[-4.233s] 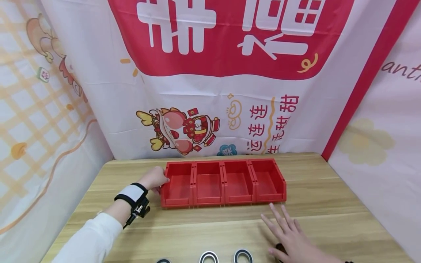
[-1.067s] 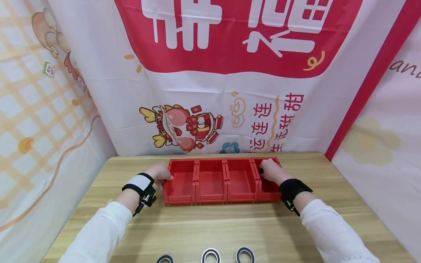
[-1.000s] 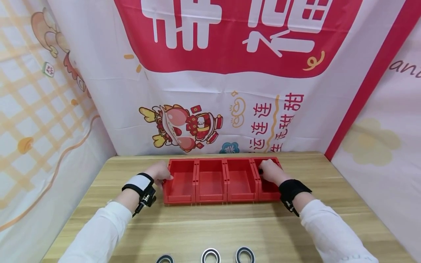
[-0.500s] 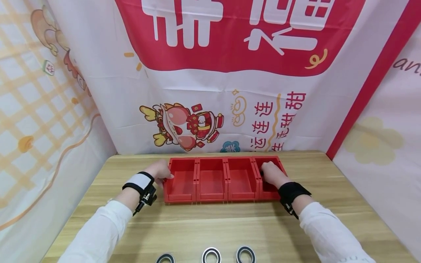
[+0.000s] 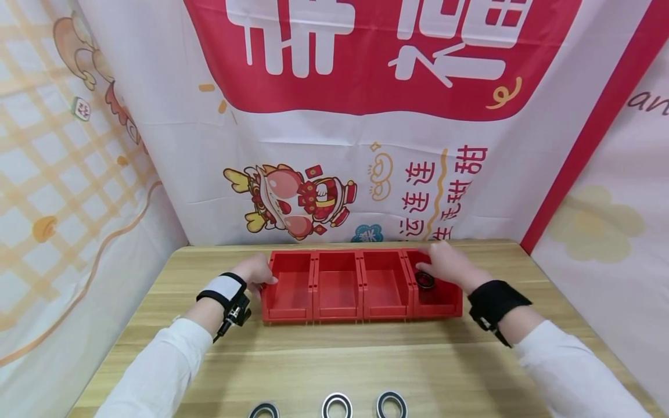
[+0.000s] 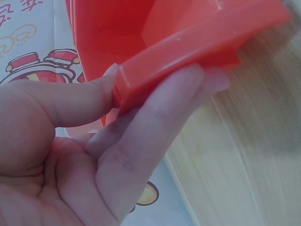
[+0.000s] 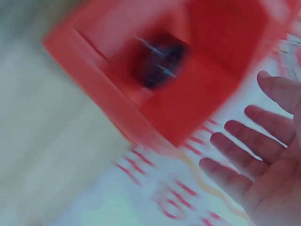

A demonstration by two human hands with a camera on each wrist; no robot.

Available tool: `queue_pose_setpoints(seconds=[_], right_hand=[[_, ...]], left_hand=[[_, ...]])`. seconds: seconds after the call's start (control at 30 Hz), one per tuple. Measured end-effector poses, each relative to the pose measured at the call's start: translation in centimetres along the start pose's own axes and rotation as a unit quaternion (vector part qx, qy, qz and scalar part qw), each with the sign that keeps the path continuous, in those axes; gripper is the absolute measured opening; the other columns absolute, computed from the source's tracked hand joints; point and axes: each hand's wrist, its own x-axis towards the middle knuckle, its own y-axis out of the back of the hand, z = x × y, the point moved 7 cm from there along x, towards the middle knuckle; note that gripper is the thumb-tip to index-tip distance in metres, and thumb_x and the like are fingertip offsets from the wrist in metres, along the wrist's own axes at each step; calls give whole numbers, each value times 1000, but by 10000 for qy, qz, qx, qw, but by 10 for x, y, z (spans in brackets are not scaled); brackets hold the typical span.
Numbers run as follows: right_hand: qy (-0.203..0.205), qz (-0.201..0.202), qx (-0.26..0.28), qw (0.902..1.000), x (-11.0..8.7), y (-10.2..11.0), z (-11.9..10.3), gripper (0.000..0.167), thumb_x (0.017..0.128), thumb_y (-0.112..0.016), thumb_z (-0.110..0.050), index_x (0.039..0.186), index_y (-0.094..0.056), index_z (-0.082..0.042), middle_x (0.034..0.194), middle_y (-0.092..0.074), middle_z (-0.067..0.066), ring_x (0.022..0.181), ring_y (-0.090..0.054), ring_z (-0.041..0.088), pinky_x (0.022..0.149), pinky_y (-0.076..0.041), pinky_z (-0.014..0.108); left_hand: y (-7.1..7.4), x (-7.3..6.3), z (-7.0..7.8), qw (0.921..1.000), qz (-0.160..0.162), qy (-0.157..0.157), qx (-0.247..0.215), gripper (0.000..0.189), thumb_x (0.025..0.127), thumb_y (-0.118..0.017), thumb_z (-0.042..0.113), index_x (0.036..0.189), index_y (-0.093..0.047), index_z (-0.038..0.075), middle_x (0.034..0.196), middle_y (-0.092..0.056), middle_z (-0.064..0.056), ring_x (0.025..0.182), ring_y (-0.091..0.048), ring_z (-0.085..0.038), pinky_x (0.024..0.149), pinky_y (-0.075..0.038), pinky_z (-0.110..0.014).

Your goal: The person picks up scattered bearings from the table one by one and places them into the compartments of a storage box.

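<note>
Four red storage bins stand joined in a row on the table. My left hand (image 5: 256, 274) pinches the side wall of the leftmost bin (image 5: 289, 316); the left wrist view shows thumb on one side of the red edge (image 6: 188, 49) and fingers on the other. Over the back right of the rightmost bin (image 5: 439, 312), my right hand (image 5: 450, 268) holds nothing. In the right wrist view its fingers are spread, apart from the bin. Inside that bin lies a black, ring-like round piece (image 7: 162, 61), blurred in the wrist view.
Along the near edge of the view lie three ring bearings: a left one (image 5: 265, 407), a middle one (image 5: 337, 398) and a right one (image 5: 392, 396). The wooden table (image 5: 334, 360) meets a printed white cloth (image 5: 313, 136) behind the bins.
My right hand came from the table's right side into the rightmost bin, then let go of the black ring-like piece and drew back to the right. My left hand keeps its grip.
</note>
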Motion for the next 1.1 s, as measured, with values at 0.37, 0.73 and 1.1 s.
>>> queue_pose_setpoints(seconds=[0.37, 0.73, 1.1], right_hand=[[855, 970, -480, 9904, -77, 48, -73, 94, 80, -76, -36, 153, -19, -24, 159, -11, 12, 139, -20, 44, 99, -29, 69], [1212, -314, -4, 9921, -141, -52, -114, 83, 84, -59, -59, 151, -14, -40, 160, 3, -2, 144, -2, 37, 99, -18, 75], [1478, -2169, 860, 9611, -174, -131, -121, 82, 80, -44, -73, 151, -16, -42, 160, -8, -1, 141, -10, 43, 93, -26, 77]], left_hand=[[3, 3, -1, 10000, 13, -13, 59, 18, 90, -63, 6, 102, -60, -8, 95, -64, -21, 70, -65, -24, 67, -58, -40], [1, 1, -1, 10000, 52, 43, 5, 19, 90, -63, 6, 103, -60, -8, 91, -64, -19, 69, -65, -24, 67, -58, -40], [0, 2, 0, 10000, 32, 27, 49, 19, 90, -63, 6, 103, -60, -8, 87, -63, -17, 68, -65, -24, 61, -58, -37]])
